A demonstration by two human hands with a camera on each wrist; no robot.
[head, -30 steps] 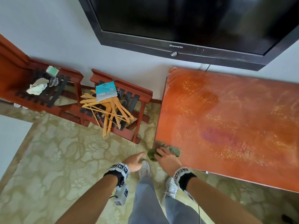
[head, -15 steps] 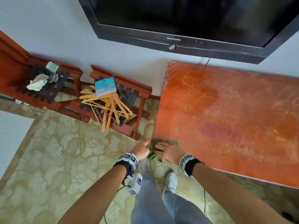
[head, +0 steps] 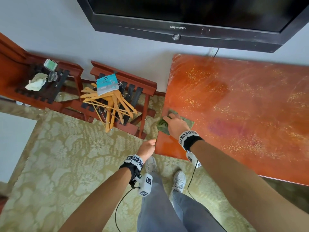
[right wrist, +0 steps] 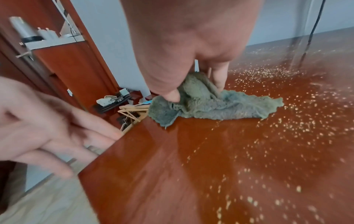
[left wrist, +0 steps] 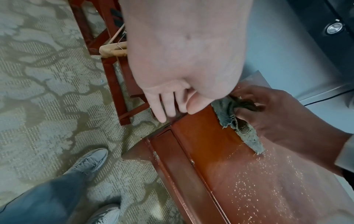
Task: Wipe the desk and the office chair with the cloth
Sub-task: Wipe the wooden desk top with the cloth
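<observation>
Crumpled grey-green terry cloth (right wrist: 208, 103) gripped by right hand (head: 176, 125) near left edge of glossy crumb-strewn red-brown wooden desk (head: 242, 114), left hand (head: 147, 149) held slack-fingered at desk corner, nothing grasped

You're in hotel-style bedroom, or guest room at home. Wall-mounted Skyworth TV (head: 192, 15) above glossy red-brown tabletop (head: 242, 106). Patterned floral carpet (head: 58, 156) wall to wall. Two slatted wooden luggage racks (head: 127, 91) against wall, wooden hangers (head: 110, 104) piled on nearer one. Matching red-brown wardrobe (right wrist: 63, 63) beside them.
</observation>
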